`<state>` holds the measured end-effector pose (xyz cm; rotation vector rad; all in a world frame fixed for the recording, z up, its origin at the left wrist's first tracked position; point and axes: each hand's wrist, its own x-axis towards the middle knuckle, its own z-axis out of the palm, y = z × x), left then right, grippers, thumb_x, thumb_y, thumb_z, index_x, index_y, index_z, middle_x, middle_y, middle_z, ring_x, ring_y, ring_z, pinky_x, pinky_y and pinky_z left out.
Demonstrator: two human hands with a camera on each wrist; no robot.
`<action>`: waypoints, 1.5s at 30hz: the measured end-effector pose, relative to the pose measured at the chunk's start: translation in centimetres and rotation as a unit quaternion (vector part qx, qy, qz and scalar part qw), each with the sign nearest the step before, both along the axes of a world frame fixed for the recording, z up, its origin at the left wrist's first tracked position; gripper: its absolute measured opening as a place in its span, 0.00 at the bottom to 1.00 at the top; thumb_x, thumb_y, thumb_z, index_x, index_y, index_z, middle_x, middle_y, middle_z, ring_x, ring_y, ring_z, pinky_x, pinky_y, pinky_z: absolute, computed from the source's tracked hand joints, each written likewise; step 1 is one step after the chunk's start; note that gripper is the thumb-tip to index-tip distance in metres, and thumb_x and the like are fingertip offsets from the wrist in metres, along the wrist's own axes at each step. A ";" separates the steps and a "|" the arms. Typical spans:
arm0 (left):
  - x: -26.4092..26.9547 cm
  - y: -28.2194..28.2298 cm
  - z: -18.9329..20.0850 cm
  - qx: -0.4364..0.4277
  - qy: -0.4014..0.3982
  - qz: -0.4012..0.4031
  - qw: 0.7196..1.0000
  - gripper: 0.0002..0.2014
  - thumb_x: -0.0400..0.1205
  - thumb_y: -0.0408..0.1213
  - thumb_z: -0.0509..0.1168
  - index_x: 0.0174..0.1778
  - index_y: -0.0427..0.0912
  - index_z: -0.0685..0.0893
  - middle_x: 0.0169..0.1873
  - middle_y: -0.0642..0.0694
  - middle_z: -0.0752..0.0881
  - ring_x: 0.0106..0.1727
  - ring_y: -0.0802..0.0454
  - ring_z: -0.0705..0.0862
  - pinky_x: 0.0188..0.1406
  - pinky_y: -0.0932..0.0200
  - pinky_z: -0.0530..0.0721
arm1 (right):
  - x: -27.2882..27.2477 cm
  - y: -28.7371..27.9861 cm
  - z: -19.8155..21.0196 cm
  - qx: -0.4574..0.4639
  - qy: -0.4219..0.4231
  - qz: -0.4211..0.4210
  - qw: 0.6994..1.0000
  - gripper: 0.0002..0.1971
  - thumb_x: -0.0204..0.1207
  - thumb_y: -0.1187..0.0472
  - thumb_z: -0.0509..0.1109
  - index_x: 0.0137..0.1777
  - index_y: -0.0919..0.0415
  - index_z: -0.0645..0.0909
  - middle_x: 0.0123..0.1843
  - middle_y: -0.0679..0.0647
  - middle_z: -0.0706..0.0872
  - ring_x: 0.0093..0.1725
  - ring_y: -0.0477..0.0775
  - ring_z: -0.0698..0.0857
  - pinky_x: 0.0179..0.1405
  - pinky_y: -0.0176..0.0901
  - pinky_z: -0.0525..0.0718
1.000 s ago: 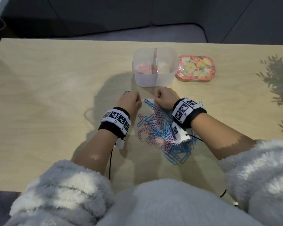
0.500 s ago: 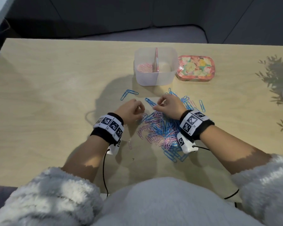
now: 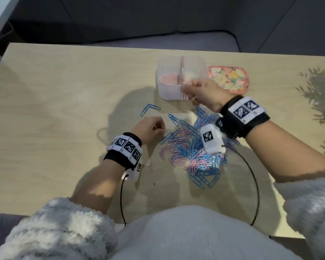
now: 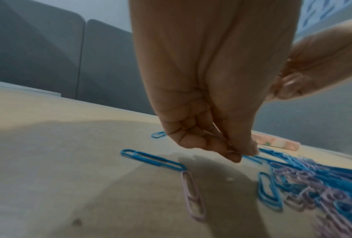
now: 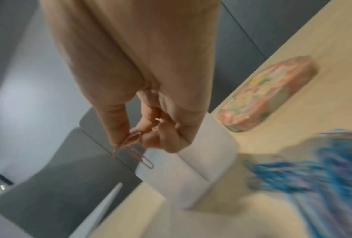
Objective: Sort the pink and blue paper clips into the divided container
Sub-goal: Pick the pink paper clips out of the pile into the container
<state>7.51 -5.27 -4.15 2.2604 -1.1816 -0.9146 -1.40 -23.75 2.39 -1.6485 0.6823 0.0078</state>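
A translucent box (image 3: 169,91) with a pink divider stands on the table (image 3: 54,109), pink clips (image 3: 168,79) lying in its left half. The right hand (image 3: 203,92) hovers at the box's near rim, thumb and forefinger pinching a pink clip (image 5: 137,155) that dangles below the fingertips. The left hand (image 3: 150,128), fingers curled, pinches thin clips at the left edge of the mixed pink-and-blue pile (image 3: 191,151).

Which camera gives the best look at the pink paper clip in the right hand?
The right wrist view: the pink paper clip hangs pinched at the right hand's fingertips, its loops clear. In the head view it is a thin pink streak against the container. The left wrist view misses it.
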 end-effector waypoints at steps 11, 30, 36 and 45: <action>3.8 -5.0 6.0 -0.100 -0.144 0.064 0.982 0.08 0.80 0.33 0.62 0.51 0.38 0.85 0.52 0.41 0.88 0.50 0.44 0.83 0.51 0.57 0.77 | 7.0 0.3 -0.4 -0.098 -0.012 -0.086 0.991 0.16 0.78 0.63 0.60 0.44 0.80 0.78 0.33 0.59 0.75 0.35 0.56 0.77 0.42 0.52 0.79; -0.3 -4.0 3.6 -0.054 -0.194 -0.038 0.979 0.07 0.80 0.36 0.61 0.49 0.41 0.83 0.49 0.41 0.85 0.49 0.42 0.83 0.49 0.50 0.79 | -5.1 3.4 -5.9 -0.348 0.091 0.174 0.917 0.12 0.73 0.68 0.64 0.53 0.62 0.85 0.53 0.61 0.87 0.55 0.61 0.83 0.55 0.49 0.79; -3.0 -0.3 -0.2 0.047 -0.089 -0.040 0.994 0.09 0.78 0.40 0.67 0.49 0.39 0.82 0.50 0.39 0.82 0.50 0.41 0.82 0.50 0.52 0.77 | -5.1 4.8 -6.7 -0.437 0.110 0.270 0.851 0.12 0.77 0.64 0.64 0.58 0.61 0.83 0.56 0.60 0.80 0.60 0.62 0.77 0.56 0.56 0.79; -1.2 1.3 -0.6 0.021 -0.131 -0.013 0.991 0.09 0.80 0.31 0.61 0.52 0.35 0.84 0.52 0.36 0.82 0.55 0.38 0.80 0.53 0.51 0.76 | -7.0 4.0 -7.4 -0.337 0.057 0.149 0.928 0.06 0.73 0.68 0.67 0.44 0.66 0.85 0.45 0.61 0.87 0.50 0.61 0.83 0.51 0.48 0.78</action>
